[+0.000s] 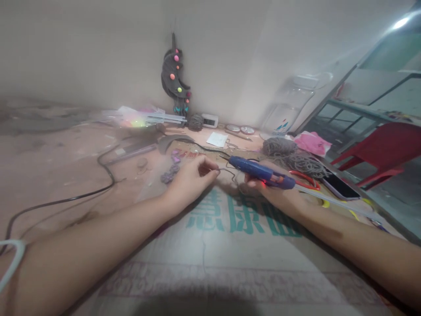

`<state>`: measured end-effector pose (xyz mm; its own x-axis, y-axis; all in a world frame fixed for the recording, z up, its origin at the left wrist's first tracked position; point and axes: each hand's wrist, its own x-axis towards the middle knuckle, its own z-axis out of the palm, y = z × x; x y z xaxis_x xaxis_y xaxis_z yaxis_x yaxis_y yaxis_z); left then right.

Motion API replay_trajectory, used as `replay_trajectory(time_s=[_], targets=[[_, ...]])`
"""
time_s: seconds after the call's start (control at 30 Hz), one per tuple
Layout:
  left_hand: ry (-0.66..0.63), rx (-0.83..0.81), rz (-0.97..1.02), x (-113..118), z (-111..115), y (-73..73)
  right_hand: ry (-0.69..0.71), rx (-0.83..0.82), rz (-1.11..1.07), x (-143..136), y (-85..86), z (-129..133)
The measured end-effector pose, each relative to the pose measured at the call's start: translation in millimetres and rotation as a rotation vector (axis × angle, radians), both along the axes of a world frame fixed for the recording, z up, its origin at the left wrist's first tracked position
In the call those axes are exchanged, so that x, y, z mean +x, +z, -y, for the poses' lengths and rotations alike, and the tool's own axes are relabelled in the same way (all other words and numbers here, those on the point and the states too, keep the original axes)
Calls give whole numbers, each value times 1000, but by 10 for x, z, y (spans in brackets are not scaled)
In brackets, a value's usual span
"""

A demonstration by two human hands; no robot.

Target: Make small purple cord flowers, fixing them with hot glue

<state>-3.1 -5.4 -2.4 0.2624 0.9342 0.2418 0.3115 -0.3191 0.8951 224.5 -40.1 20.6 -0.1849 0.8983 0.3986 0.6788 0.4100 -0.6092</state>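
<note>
My right hand (263,182) is wrapped round a blue hot glue gun (259,170), its nozzle aimed left and a red light glowing beneath. A long translucent glue stick (329,198) sticks out of its back end. Close to the nozzle, my left hand (199,173) pinches a thin dark grey yarn strand (226,170) between thumb and fingertips. The strand trails right, toward my right hand. Beside my left hand lie small purple ornaments (173,169). Under both hands spreads a printed sheet (210,250) with green characters.
A black cord (82,197) crosses the left of the table. Grey yarn (279,147), a pink packet (312,143), a phone (340,184) and a clear jug (289,105) stand at right. A crescent ornament (171,77) hangs on the wall above glue sticks (164,117). Beyond is a red chair (388,149).
</note>
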Motion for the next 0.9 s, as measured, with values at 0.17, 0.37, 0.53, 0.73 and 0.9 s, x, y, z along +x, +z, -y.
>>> replay_trajectory(time_s=[0.17,0.37,0.53,0.73,0.9], targets=[[27,28,1,-7,-11,0,-28,89,61,12,-37,-26],[49,-11,24,-17,-29,-12,73,186,201,49,-48,-33],[50,-49,59,-11,-53,-37,74,197,185,39,-58,-42],[56,-62,78,-11,-79,-48,65,207,176,34,-78,-61],[52,-51,88,-4,-87,-51,104,234,249,58,-83,-63]])
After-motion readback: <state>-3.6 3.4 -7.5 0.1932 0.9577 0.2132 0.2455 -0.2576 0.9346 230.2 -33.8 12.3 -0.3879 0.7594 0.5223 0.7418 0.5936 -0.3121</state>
